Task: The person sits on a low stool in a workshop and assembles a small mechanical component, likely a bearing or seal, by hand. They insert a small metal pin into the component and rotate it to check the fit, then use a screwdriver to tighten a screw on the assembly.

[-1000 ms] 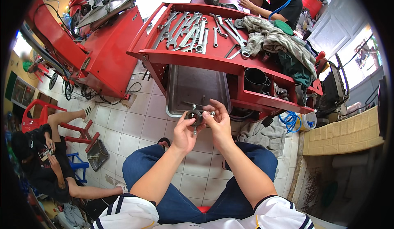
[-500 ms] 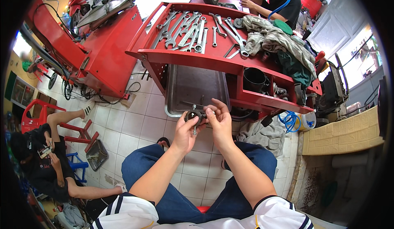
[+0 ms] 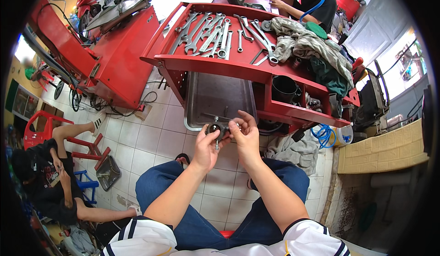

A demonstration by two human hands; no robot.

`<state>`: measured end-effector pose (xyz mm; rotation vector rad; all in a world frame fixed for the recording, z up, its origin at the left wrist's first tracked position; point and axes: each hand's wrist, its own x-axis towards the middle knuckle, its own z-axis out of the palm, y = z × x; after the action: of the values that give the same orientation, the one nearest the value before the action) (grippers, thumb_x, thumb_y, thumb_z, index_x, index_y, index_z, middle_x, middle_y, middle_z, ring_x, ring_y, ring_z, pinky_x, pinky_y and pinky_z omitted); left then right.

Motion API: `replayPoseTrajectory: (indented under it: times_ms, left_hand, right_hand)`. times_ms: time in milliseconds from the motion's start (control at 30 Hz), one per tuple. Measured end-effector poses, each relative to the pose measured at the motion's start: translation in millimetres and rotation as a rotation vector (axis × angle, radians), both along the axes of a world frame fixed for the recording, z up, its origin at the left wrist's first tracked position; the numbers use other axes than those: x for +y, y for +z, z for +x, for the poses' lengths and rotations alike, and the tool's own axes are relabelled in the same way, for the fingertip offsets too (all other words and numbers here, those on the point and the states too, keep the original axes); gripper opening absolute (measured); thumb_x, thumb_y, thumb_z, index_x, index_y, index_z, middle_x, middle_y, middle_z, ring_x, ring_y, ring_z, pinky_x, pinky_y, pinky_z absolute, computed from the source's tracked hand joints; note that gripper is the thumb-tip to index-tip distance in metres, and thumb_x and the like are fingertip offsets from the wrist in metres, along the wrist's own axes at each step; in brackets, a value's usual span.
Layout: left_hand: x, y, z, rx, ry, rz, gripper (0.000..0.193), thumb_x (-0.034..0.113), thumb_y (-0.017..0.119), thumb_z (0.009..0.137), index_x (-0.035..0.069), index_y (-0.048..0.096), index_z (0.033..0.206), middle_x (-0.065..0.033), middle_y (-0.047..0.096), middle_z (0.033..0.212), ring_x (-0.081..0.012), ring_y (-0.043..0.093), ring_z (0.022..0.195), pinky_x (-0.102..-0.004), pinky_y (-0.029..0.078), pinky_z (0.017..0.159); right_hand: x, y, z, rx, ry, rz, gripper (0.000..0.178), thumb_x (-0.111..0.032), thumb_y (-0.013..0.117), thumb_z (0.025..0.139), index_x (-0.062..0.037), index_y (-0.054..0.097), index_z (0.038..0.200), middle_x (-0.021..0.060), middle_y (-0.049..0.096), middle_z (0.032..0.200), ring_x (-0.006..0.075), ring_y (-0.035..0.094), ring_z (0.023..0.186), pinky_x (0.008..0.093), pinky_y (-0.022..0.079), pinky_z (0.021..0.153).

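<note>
In my left hand I grip a small round dark metal part with a shiny domed face. A silver bolt sticks out at its top, and a threaded end shows below. My right hand is at the part's right side, thumb and fingertips pinched together. Something small and shiny shows at those fingertips, too little to name. Both hands are above my knees, in front of a grey metal tray on the lower level of the red tool cart.
Several wrenches and crumpled rags lie on the cart top. A black cup sits in its side compartment. A grey cloth is on the tiled floor. One person sits at left, another works behind the cart.
The round part has turned slightly, so its shiny face shows more. My right fingers have shifted a little. The person at left has brought their hands together lower.
</note>
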<state>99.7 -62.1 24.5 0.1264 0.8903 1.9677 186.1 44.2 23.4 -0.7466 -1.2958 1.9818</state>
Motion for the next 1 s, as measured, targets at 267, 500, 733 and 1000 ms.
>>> replayPoseTrajectory:
  times_ms: [267,500,733,1000]
  left_hand:
    - [-2.8,-4.7,-6.1,0.024,0.015,-0.034,0.024,0.015,0.057,0.094,0.007,0.056,0.116,-0.0084,0.067,0.109,-0.0182,0.066,0.101,-0.0374,0.052,0.091]
    - [-1.0,3.0,1.1,0.01,-0.025,-0.034,0.021,0.014,0.058,0.093,0.007,0.056,0.113,-0.0087,0.067,0.106,-0.0186,0.065,0.102,-0.0382,0.052,0.09]
    - [-3.6,-7.0,-9.5,0.007,0.019,-0.005,0.028,0.018,0.055,0.093,0.008,0.058,0.119,-0.0081,0.068,0.113,-0.0196,0.063,0.106,-0.037,0.048,0.095]
    - [-2.7,-1.1,12.6,-0.081,-0.085,-0.022,0.027,0.016,0.057,0.094,0.008,0.057,0.12,-0.0071,0.064,0.117,-0.0186,0.06,0.111,-0.0405,0.047,0.1]
  right_hand:
    - [-3.9,12.1,0.2,0.12,0.067,-0.087,0.057,-0.012,0.072,0.093,0.0003,0.042,0.14,0.0083,0.068,0.104,0.0116,0.063,0.095,0.0271,0.052,0.081]
    - [-2.4,2.7,-0.2,0.007,0.016,0.026,0.058,-0.011,0.072,0.093,0.0009,0.042,0.141,0.0063,0.067,0.1,0.0119,0.065,0.087,0.0274,0.054,0.083]
    - [-5.9,13.5,0.3,0.14,0.112,-0.059,0.058,-0.011,0.073,0.092,0.0014,0.043,0.14,0.0087,0.069,0.104,0.0122,0.066,0.086,0.0279,0.054,0.082]
    - [1.7,0.2,5.8,-0.037,0.052,-0.024,0.056,-0.012,0.075,0.091,0.0009,0.045,0.137,0.007,0.069,0.103,0.0109,0.066,0.082,0.0249,0.053,0.076]
